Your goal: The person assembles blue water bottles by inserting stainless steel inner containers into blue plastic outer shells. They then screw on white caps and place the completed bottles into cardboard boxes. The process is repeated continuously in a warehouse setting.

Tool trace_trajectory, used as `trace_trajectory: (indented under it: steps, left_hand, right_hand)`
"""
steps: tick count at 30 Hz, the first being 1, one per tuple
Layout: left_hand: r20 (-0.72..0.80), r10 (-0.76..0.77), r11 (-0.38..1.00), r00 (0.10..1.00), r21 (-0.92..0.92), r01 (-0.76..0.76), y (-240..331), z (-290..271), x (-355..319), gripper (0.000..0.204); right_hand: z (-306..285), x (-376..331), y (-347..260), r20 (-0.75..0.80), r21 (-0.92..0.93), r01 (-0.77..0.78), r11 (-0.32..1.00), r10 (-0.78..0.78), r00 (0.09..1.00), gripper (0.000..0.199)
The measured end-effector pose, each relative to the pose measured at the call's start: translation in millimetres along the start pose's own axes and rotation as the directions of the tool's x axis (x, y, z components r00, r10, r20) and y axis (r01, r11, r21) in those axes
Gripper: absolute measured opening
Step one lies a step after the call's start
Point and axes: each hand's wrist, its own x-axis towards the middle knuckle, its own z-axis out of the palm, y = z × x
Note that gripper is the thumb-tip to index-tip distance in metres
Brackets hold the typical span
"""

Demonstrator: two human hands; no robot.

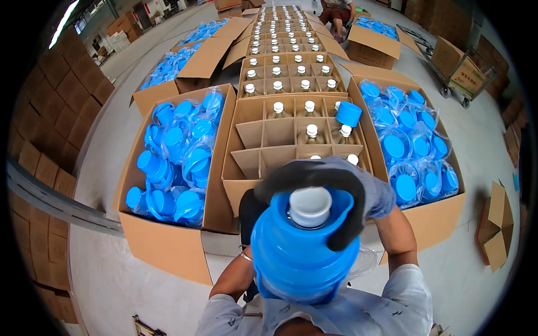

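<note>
In front of my chest stands a blue plastic thermos jug [302, 269], upright, with a glossy white round piece [310, 207] in its open top. My right hand [347, 187], in a grey glove with black coating, arches over that top. Its fingers and thumb curl round the jug's upper rim. My left forearm, wearing a bracelet [245, 255], reaches up beside the jug; my left hand is behind it and its fingers are hidden. Just beyond stands a divided carton [263, 115] with white-capped bottles [311, 134] in some compartments. A blue cup [349, 113] rests on bottles at its right side.
Open cartons of plastic-wrapped blue jugs flank me, left [174, 143] and right [404, 151]. A row of bottle cartons [288, 67] runs away ahead. Another person [338, 14] sits at the far end. A cart [460, 73] stands right; stacked boxes [67, 89] line the left.
</note>
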Motion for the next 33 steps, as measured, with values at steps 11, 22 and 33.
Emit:
trace_trajectory:
  steps: [11,22,33]
  left_hand:
    - [0.145,-0.034,0.972,0.989,0.234,-0.001,58.0,84.9,-98.1,0.028]
    - [0.372,0.089,0.613,0.924,0.711,-0.346,43.2,122.8,-94.9,0.038]
    - [0.402,-0.105,0.674,0.909,0.701,-0.232,37.3,104.2,-79.2,0.038]
  right_hand:
    - [-2.9,-56.5,64.2,-0.356,-0.378,-0.804,0.459,0.730,0.584,0.069]
    - [-14.1,-65.4,76.8,-0.172,-0.432,-0.647,0.628,0.647,0.743,0.047]
    - [-31.2,-64.9,55.8,-0.192,-0.359,-0.751,0.554,0.744,0.640,0.037]
